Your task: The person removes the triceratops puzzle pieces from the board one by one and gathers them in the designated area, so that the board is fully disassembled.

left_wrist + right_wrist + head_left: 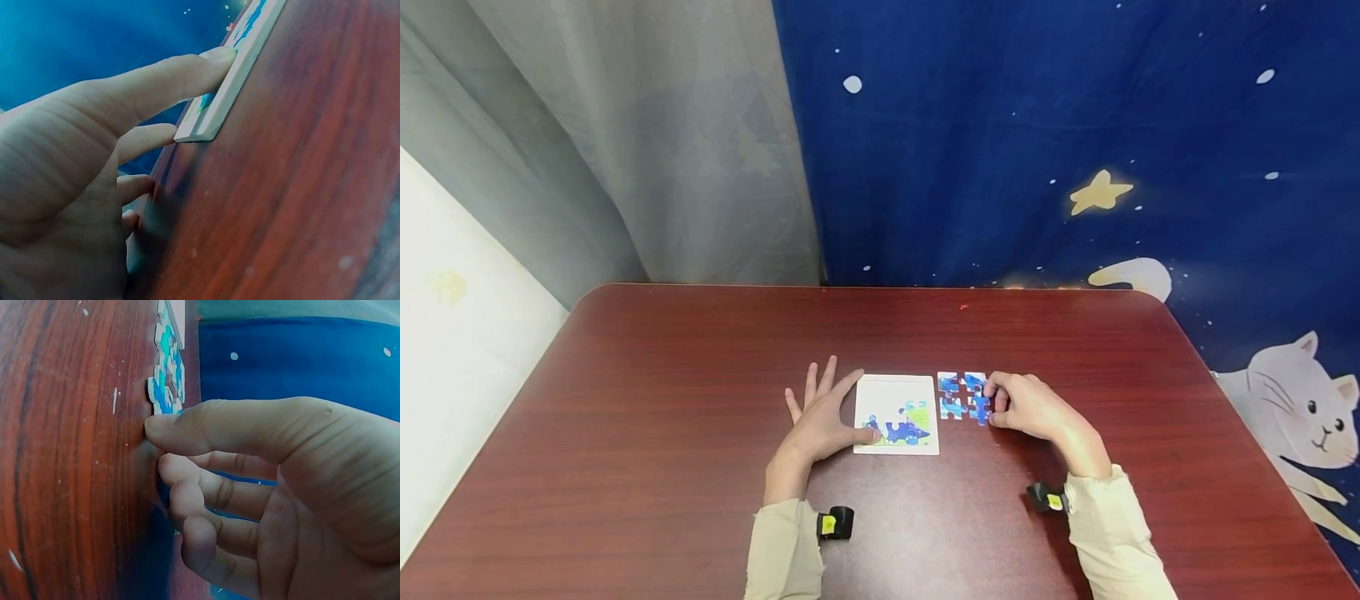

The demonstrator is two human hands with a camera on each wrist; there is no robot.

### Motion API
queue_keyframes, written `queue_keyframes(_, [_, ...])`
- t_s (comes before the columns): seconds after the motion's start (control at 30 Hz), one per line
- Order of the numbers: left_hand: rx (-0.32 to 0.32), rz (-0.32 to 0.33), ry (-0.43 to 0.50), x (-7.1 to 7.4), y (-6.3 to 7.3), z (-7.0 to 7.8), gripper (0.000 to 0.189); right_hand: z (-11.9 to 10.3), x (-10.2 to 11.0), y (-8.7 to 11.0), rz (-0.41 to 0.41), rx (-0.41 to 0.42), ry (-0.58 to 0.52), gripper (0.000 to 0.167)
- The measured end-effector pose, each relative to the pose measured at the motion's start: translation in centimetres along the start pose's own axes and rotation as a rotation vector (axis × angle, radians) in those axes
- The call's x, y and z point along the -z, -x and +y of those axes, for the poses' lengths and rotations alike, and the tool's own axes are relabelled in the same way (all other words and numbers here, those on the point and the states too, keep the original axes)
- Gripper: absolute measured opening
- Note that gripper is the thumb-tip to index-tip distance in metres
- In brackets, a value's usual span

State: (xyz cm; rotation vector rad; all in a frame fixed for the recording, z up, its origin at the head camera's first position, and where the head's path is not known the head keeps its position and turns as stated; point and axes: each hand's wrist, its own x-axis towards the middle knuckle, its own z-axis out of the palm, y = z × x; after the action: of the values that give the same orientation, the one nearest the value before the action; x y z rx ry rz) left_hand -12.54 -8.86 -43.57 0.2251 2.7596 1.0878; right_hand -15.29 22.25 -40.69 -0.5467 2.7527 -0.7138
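A white puzzle tray (883, 396) lies on the table, partly filled along its bottom and lower right with blue, purple and green pieces (907, 431). My left hand (820, 427) spreads over the tray's left side, the thumb resting on the lower left corner and the index fingertip at the upper left. Right of the tray sit several loose blue puzzle pieces (951, 407), grouped in a square. With curled fingers, my right hand (1033, 407) holds the lower right puzzle piece (979, 408) at its edge. In the right wrist view the thumb (181, 432) overlaps that piece.
The reddish-brown wooden table (662, 400) has rounded far corners. Behind it hang a grey curtain (700, 167) and a blue curtain (962, 150) with stars and a cat. A small red speck (964, 307) lies near the far edge. Each wrist wears a black camera (842, 522).
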Motion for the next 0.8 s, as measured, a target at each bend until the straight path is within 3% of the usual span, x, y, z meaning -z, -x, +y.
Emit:
queue_keyframes(0.5, [0.009, 0.001, 0.004, 0.0, 0.0, 0.0, 0.091, -0.6, 0.3, -0.1, 0.001, 0.002, -0.011, 0.027])
queue_keyframes(0.8, [0.009, -0.001, 0.005, 0.0, 0.0, 0.0, 0.09, -3.5, -0.5, -0.9, 0.035, 0.167, 0.005, 0.023])
